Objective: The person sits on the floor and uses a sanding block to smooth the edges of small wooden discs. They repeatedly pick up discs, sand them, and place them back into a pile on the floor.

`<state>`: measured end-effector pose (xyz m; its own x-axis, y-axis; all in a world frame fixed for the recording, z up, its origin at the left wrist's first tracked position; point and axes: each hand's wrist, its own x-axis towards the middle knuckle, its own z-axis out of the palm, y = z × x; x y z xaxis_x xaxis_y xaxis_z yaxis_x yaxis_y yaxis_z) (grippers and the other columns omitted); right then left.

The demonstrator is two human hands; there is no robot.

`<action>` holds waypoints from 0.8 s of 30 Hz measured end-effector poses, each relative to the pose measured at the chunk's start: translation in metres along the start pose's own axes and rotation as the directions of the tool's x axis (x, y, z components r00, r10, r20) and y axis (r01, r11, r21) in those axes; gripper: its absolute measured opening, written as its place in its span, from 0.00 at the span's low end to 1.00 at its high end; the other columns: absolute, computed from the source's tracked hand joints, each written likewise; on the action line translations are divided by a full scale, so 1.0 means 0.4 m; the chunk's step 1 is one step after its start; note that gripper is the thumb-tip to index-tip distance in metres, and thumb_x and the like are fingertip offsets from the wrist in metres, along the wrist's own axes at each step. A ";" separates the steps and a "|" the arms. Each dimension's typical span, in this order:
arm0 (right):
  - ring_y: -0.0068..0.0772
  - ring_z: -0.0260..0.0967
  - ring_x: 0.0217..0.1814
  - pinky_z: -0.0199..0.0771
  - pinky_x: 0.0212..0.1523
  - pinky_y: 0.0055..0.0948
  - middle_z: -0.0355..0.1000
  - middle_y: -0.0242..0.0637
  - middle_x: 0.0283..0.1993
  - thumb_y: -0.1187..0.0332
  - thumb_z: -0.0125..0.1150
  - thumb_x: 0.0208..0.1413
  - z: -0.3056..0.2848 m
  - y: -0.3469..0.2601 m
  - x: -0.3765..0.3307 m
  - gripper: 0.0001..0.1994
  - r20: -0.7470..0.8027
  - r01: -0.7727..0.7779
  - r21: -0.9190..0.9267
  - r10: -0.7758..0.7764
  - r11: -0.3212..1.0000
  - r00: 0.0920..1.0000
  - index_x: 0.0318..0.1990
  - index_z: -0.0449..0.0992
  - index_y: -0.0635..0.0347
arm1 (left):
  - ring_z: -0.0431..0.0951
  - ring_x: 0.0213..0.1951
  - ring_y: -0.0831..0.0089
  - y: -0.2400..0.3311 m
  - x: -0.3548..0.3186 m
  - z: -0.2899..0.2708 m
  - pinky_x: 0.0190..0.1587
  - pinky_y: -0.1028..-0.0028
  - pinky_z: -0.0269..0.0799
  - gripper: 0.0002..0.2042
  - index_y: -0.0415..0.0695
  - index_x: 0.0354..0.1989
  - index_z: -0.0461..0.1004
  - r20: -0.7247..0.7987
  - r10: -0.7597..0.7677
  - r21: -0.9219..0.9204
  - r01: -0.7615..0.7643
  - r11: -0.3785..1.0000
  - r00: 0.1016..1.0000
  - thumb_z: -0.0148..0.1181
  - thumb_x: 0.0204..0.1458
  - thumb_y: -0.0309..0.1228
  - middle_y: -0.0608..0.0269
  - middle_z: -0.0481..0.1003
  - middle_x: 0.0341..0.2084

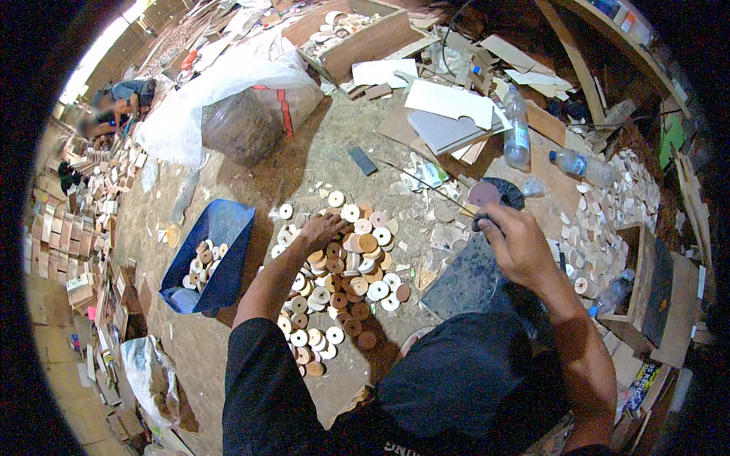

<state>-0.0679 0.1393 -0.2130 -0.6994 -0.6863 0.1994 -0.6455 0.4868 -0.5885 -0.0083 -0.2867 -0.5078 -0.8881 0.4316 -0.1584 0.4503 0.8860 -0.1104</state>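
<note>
In the head view, the left hand (pixel 327 228) lies over the far edge of the pile of holed discs (pixel 367 243) on the floor, fingers curled down, probably to get at loose pieces; whether its grip closes on one, I cannot tell. Right of the pile, the right hand (pixel 521 242) is raised, thumb and forefinger pinching a small dark piece (pixel 480 221) next to a purplish disc (pixel 484 194), seemingly for fine control. Left of the pile, a blue bin (pixel 238 254) sits near, its walls apparently keeping further discs (pixel 204 262) together
</note>
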 end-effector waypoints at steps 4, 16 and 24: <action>0.58 0.69 0.35 0.68 0.35 0.48 0.71 0.51 0.31 0.67 0.53 0.57 -0.001 -0.004 -0.001 0.08 -0.008 0.010 -0.013 -0.010 1.000 1.000 0.36 0.72 0.61 | 0.74 0.45 0.58 0.005 -0.012 -0.016 0.42 0.61 0.74 0.25 0.49 0.54 0.62 0.033 -0.048 -0.024 0.048 0.999 0.998 0.59 0.46 0.37 0.58 0.70 0.44; 0.57 0.69 0.35 0.68 0.35 0.46 0.70 0.52 0.30 0.67 0.54 0.56 -0.030 0.004 -0.016 0.09 -0.131 0.081 -0.037 -0.085 0.996 0.988 0.39 0.72 0.63 | 0.76 0.42 0.63 0.146 -0.044 -0.229 0.41 0.66 0.73 0.34 0.37 0.49 0.59 -0.146 -0.755 -0.851 0.308 0.425 0.639 0.74 0.34 0.29 0.53 0.73 0.39; 0.57 0.69 0.30 0.68 0.32 0.47 0.70 0.50 0.25 0.65 0.53 0.57 -0.083 -0.016 -0.029 0.08 -0.171 0.008 -0.033 -0.013 0.999 0.985 0.36 0.71 0.61 | 0.73 0.43 0.60 0.678 0.262 -0.192 0.48 0.64 0.70 0.39 0.37 0.52 0.58 -0.246 -0.564 -0.967 -0.158 0.200 0.788 0.75 0.31 0.33 0.53 0.70 0.41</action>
<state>-0.0660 0.1620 -0.1857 -0.7329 -0.5902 0.3386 -0.6609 0.4991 -0.5605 0.0135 0.0120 -0.4792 -0.9768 -0.1182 0.1786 0.1410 0.2727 0.9517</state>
